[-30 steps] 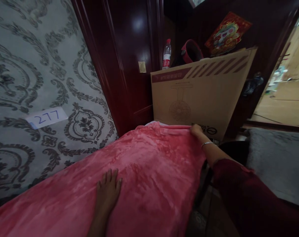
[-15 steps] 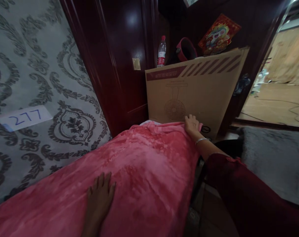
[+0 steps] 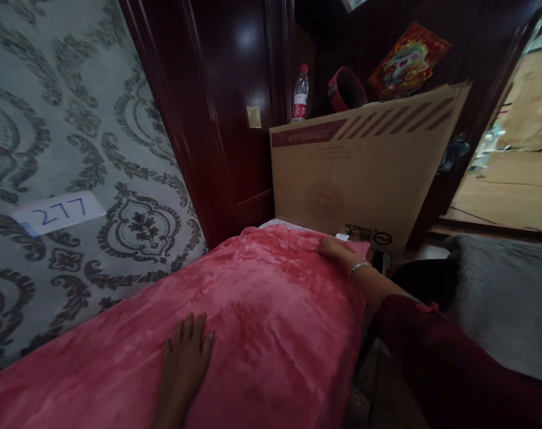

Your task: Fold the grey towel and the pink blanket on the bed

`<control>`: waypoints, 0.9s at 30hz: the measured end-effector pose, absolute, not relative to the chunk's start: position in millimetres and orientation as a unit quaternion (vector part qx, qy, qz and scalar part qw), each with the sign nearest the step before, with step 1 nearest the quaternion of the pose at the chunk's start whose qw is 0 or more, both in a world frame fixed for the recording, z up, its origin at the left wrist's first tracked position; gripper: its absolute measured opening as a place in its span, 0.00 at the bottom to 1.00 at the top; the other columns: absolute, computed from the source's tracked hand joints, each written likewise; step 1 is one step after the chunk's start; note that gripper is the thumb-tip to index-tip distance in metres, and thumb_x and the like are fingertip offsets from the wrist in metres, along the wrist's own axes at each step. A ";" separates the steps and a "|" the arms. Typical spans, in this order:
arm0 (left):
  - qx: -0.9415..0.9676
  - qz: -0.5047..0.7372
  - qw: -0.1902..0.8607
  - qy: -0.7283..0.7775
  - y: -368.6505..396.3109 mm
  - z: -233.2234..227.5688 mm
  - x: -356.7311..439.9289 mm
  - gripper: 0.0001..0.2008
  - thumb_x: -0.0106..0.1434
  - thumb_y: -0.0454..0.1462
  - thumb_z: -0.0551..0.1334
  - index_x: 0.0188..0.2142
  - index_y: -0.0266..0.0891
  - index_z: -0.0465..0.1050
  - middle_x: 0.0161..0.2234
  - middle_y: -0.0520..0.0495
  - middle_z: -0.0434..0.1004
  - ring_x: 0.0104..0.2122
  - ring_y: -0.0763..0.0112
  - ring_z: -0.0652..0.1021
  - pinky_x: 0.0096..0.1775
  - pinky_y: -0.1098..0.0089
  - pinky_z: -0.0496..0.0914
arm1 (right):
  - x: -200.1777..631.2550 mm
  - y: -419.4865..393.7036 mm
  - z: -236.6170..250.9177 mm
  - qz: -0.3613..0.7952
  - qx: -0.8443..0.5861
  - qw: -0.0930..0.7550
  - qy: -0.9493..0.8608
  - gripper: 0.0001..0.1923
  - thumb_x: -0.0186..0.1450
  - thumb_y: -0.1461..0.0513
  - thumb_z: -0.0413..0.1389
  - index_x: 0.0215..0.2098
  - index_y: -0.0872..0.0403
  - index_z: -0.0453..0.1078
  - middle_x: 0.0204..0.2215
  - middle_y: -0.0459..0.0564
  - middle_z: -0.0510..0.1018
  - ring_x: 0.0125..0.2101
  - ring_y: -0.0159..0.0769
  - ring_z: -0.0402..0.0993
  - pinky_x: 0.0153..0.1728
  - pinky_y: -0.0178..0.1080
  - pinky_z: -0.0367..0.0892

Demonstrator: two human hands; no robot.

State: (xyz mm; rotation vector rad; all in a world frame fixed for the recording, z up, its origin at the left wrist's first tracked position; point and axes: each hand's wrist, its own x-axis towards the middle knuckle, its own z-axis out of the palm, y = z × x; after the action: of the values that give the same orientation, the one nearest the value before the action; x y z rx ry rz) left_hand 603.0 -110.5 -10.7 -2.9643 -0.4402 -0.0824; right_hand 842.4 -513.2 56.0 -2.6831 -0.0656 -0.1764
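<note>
A plush pink blanket point(image 3: 253, 310) covers the long, bed-like surface before me, with a few wrinkles toward its far end. On its near part my left hand point(image 3: 185, 357) lies flat, fingers spread. My right hand point(image 3: 335, 249) is at the far right end of the blanket, its fingers bent into the cloth and partly hidden. Beside that hand, a small white patch point(image 3: 342, 236) shows at the blanket's edge. A strip of pale striped cloth point(image 3: 279, 224) peeks out past the far edge.
A large cardboard box point(image 3: 378, 161) stands right behind the blanket's far end. On or behind it are a bottle point(image 3: 300, 95) and a red band point(image 3: 342, 89). Patterned wallpaper point(image 3: 136, 226) borders the left; a grey fuzzy cover point(image 3: 507, 304) lies at right.
My right hand has come down and left from the blanket's far edge, and the edge there sits lower, uncovering lettering on the box. My left hand stays flat. The view has shifted slightly.
</note>
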 end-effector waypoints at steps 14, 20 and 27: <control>-0.986 -0.049 0.076 -0.143 -112.6 -11.0 598.4 0.27 0.73 0.41 0.46 0.69 0.42 0.59 0.71 0.39 0.56 0.69 0.50 0.59 0.64 0.45 0.57 | 735.7 -404.8 37.5 0.232 -0.824 0.422 -0.300 0.17 0.68 0.56 0.56 0.24 0.54 0.70 0.24 0.48 0.77 0.25 0.35 0.73 0.32 0.36 0.70; -0.986 -0.056 0.072 -0.142 -113.1 -12.7 598.0 0.27 0.73 0.42 0.47 0.69 0.41 0.61 0.71 0.39 0.56 0.69 0.50 0.59 0.64 0.45 0.56 | 801.9 -390.8 36.1 0.196 -0.807 0.555 -0.035 0.19 0.75 0.53 0.43 0.37 0.56 0.67 0.21 0.49 0.75 0.18 0.32 0.72 0.22 0.35 0.71; -0.987 -0.052 0.046 -0.147 -113.1 -13.0 595.5 0.27 0.73 0.41 0.48 0.69 0.42 0.61 0.70 0.39 0.57 0.69 0.50 0.59 0.65 0.45 0.55 | 858.0 -372.6 36.4 0.070 -0.828 0.556 -0.006 0.09 0.67 0.61 0.58 0.44 0.56 0.69 0.19 0.42 0.69 0.20 0.32 0.68 0.20 0.32 0.66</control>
State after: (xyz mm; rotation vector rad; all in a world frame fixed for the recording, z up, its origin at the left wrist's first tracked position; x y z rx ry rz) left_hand 595.5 -113.1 -13.0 -3.0126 -0.4495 -0.1582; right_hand 858.0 -372.6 36.4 -1.9549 -0.0144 0.1664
